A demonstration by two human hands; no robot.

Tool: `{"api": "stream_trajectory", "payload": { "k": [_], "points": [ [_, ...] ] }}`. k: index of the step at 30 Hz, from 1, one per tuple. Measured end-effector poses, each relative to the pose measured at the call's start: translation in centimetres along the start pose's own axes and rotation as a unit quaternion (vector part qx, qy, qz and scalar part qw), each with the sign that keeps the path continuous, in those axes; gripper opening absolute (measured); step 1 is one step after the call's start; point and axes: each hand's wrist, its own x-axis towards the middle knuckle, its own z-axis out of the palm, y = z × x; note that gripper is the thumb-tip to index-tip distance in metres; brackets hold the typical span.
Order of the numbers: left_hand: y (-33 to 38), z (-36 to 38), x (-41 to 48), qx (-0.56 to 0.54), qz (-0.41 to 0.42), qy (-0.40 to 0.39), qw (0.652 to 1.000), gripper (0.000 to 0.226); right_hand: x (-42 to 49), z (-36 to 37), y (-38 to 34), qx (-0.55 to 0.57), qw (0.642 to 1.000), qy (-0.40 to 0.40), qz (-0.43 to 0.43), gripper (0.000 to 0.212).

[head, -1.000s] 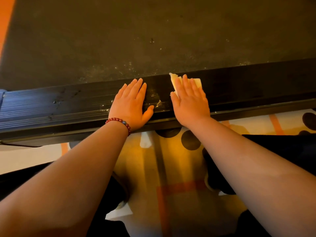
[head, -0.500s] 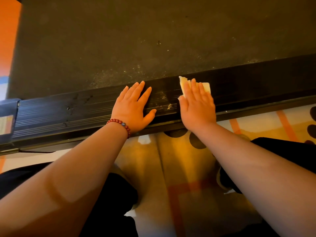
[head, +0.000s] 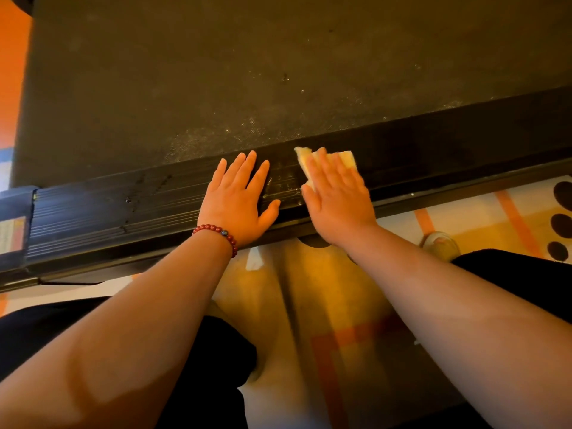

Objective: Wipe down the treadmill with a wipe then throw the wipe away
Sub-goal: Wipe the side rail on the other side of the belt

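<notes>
Head view: the right hand point(head: 339, 199) lies flat, fingers straight, pressing a pale folded wipe point(head: 348, 158) onto the black ribbed side rail point(head: 123, 205) of the treadmill. Most of the wipe is hidden under the fingers, and only its far corners show. The left hand point(head: 236, 199) rests flat on the rail just beside it, fingers spread and holding nothing, with a red beaded bracelet point(head: 219, 232) at the wrist. The dark speckled treadmill belt point(head: 216, 88) is cut off at the top and right edges. Dark-clothed legs hide parts of the patterned floor mat point(head: 334, 305).
</notes>
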Motion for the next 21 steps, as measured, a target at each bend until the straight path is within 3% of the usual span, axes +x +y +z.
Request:
{"api": "stream_trajectory", "payload": {
  "k": [2,4,8,10,14,16,21],
  "points": [
    [0.0,0.0,0.0,0.007,0.0,0.005,1.0,0.072,-0.6,0.4,-0.2,-0.024,0.995,-0.016,-0.091,0.057],
    [0.1,0.1,0.0,0.012,-0.001,0.007,1.0,0.072,-0.6,0.2,1.0,-0.033,0.991,-0.012,-0.125,0.055],
    [0.1,0.1,0.0,0.03,-0.004,0.007,1.0,0.074,0.4,-0.5,2.4,0.007,0.999,0.012,0.04,0.055],
    [0.1,0.1,0.0,0.031,-0.006,0.008,0.999,0.073,0.3,-0.4,1.3,0.013,0.998,0.017,0.066,0.057],
    [0.3,0.1,-0.1,0.027,-0.006,0.01,1.0,0.073,-1.0,0.5,-0.1,-0.004,0.995,-0.012,-0.097,0.057],
    [0.3,0.0,-0.1,0.027,-0.006,0.011,1.0,0.073,-0.8,0.1,1.1,-0.015,0.992,-0.019,-0.125,0.055],
    [0.3,0.0,-0.1,0.036,-0.006,0.007,0.999,0.073,0.0,-0.5,2.9,0.013,0.997,0.034,0.066,0.053]
  ]
}}
